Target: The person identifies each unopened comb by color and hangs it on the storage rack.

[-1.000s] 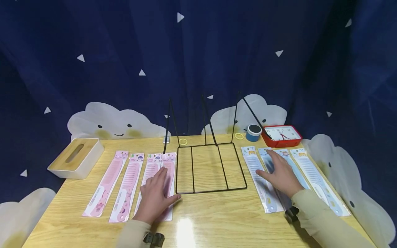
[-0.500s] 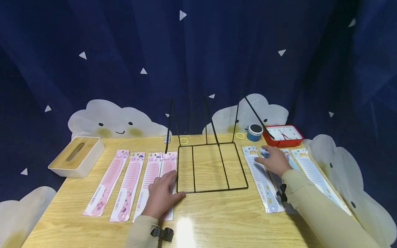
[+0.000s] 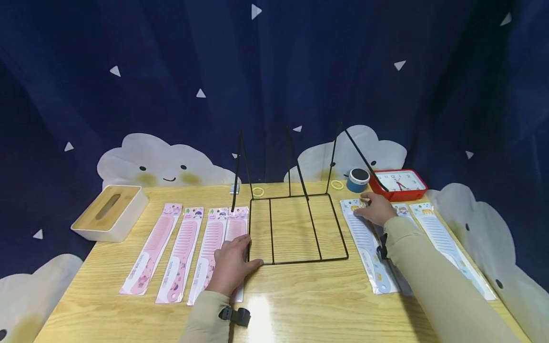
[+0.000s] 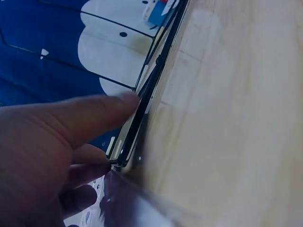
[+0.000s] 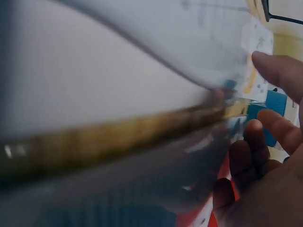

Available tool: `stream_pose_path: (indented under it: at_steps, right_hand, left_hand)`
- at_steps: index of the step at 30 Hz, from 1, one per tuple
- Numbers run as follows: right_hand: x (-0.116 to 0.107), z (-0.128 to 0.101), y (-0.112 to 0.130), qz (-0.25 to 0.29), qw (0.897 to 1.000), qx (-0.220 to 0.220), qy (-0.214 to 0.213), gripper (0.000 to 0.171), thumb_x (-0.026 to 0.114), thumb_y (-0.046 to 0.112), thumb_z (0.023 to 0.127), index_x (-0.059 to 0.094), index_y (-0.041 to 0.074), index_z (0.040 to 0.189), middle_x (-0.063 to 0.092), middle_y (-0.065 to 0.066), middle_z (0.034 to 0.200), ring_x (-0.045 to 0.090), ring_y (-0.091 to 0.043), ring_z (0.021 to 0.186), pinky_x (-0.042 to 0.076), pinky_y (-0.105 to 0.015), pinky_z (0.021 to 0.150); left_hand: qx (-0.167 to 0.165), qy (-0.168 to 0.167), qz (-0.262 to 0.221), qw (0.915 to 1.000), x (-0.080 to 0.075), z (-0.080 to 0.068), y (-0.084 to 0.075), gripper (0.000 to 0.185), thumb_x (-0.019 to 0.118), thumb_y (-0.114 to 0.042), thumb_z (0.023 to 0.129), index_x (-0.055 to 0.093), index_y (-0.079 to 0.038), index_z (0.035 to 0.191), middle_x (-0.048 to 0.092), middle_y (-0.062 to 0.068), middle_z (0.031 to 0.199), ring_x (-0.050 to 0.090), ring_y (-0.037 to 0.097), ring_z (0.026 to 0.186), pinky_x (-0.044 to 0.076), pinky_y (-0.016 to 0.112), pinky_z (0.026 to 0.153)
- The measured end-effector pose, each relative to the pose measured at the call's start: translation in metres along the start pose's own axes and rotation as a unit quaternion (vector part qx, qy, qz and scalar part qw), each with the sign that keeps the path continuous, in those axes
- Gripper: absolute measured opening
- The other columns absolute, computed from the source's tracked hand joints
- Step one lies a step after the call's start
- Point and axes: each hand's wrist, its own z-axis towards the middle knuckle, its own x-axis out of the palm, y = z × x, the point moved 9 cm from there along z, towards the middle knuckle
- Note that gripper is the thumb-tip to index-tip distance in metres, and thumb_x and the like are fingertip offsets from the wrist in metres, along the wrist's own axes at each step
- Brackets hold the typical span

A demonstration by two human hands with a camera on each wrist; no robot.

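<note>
My left hand (image 3: 233, 264) is at the front left corner of a black wire rack (image 3: 296, 262), over the lower part of a packaged pink comb (image 3: 236, 227). In the left wrist view the thumb reaches across the rack's black bar (image 4: 147, 94), with the other fingertips right at its corner. My right hand (image 3: 377, 209) is over the top of a packaged blue comb (image 3: 369, 247), thumb and fingers apart. The right wrist view shows the thumb close to the printed top of a package (image 5: 258, 66). Behind this hand, another blue comb is mostly hidden.
More packaged pink combs (image 3: 182, 243) lie on the left, more blue ones (image 3: 446, 243) on the right. A tissue box (image 3: 111, 212) stands at the far left. At the back are a blue-and-white round device (image 3: 358, 181), a red clock (image 3: 399, 183) and yellow rings (image 3: 337, 185).
My left hand has moved right, off the pink combs' middle to the rack's front corner. My right hand has moved up and left to the blue comb's top end.
</note>
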Motion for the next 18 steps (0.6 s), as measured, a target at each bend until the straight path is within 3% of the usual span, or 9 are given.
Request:
stream_pose_path:
  at_steps: [6, 9, 14, 18]
  right_hand:
    - [0.006, 0.004, -0.007, 0.01, 1.0, 0.014, 0.01, 0.061, 0.074, 0.031, 0.088, 0.054, 0.002, 0.139, 0.057, -0.025, 0.128, 0.054, -0.038, 0.111, 0.04, -0.058, 0.097]
    - [0.006, 0.006, -0.007, 0.024, 0.999, 0.022, 0.005, 0.051, 0.075, 0.028, 0.088, 0.057, 0.003, 0.129, 0.058, -0.022, 0.12, 0.053, -0.036, 0.106, 0.04, -0.056, 0.092]
    - [0.004, 0.005, -0.011, 0.038, 0.999, 0.034, -0.007, 0.031, 0.076, 0.024, 0.088, 0.057, 0.006, 0.105, 0.054, -0.013, 0.099, 0.05, -0.031, 0.093, 0.037, -0.044, 0.079]
    - [0.0, 0.001, -0.014, 0.051, 0.998, 0.021, -0.032, 0.024, 0.074, 0.022, 0.089, 0.058, 0.006, 0.099, 0.056, -0.012, 0.094, 0.051, -0.03, 0.09, 0.039, -0.04, 0.077]
  left_hand:
    - [-0.002, 0.0, 0.011, 0.9999, -0.001, 0.0, -0.002, 0.066, 0.086, -0.038, 0.077, 0.066, -0.004, 0.13, 0.061, 0.007, 0.138, 0.057, 0.031, 0.11, 0.038, 0.049, 0.079]
    - [-0.004, 0.0, 0.014, 0.9999, -0.002, 0.0, -0.003, 0.067, 0.086, -0.038, 0.077, 0.066, -0.004, 0.13, 0.061, 0.006, 0.139, 0.058, 0.032, 0.11, 0.038, 0.049, 0.079]
    - [-0.008, 0.01, 0.019, 0.9997, -0.001, 0.0, -0.003, 0.066, 0.085, -0.039, 0.078, 0.065, -0.007, 0.132, 0.059, 0.003, 0.142, 0.057, 0.03, 0.108, 0.037, 0.048, 0.079]
    - [-0.01, 0.019, 0.017, 0.9996, 0.002, 0.001, -0.003, 0.066, 0.083, -0.039, 0.08, 0.064, -0.008, 0.134, 0.056, 0.002, 0.145, 0.056, 0.028, 0.107, 0.036, 0.046, 0.079]
